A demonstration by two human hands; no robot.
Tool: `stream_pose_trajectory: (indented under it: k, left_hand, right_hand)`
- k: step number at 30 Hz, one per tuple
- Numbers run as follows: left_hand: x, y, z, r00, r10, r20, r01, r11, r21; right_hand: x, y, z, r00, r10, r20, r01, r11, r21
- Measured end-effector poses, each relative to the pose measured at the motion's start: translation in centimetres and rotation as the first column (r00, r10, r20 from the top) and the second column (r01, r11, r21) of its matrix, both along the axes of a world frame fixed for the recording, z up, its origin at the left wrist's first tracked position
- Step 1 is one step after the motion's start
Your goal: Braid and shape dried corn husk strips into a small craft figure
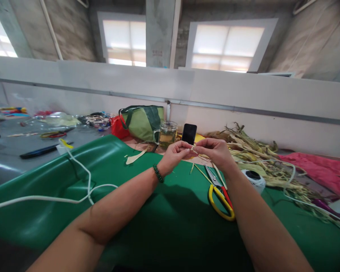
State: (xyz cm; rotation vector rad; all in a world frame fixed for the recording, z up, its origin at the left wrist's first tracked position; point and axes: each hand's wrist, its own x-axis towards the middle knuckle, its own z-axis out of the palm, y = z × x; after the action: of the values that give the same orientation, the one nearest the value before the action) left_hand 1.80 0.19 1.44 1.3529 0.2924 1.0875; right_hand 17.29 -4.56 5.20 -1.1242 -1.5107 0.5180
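Note:
My left hand (172, 158) and my right hand (217, 154) meet above the far part of the green mat (170, 211). Both pinch a small pale strip of husk (193, 148) between thumb and fingertips, and the fingers hide most of it. Scissors (214, 184) with one yellow and one red handle lie partly open beside my right forearm, which covers some of the red handle. Thin pale husk strips (200, 170) rest by the blades. Left of my left hand, a loose piece of husk (136, 156) lies flat.
Behind my hands stand a glass mug (168, 132) of liquid, a phone (189, 133) and a green bag (143, 122). Dried husks (249, 151) are heaped at right, near a spool (254, 180) and pink cloth (317, 170). A white cable (45, 198) crosses the mat's left side.

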Motion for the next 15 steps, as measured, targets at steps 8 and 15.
stream_pose_trajectory:
  k: [8, 15]
  left_hand:
    - [-0.2, 0.6, -0.1, 0.983, 0.084, -0.162, -0.061, 0.988, 0.139]
    - [-0.5, 1.3, -0.2, 0.968, 0.058, -0.242, 0.006, 0.967, 0.256]
  right_hand:
    - [0.0, 0.4, -0.4, 0.998, -0.012, 0.066, 0.012, 1.000, -0.004]
    - [0.2, 0.7, -0.7, 0.995, 0.081, 0.052, -0.080, 0.997, -0.014]
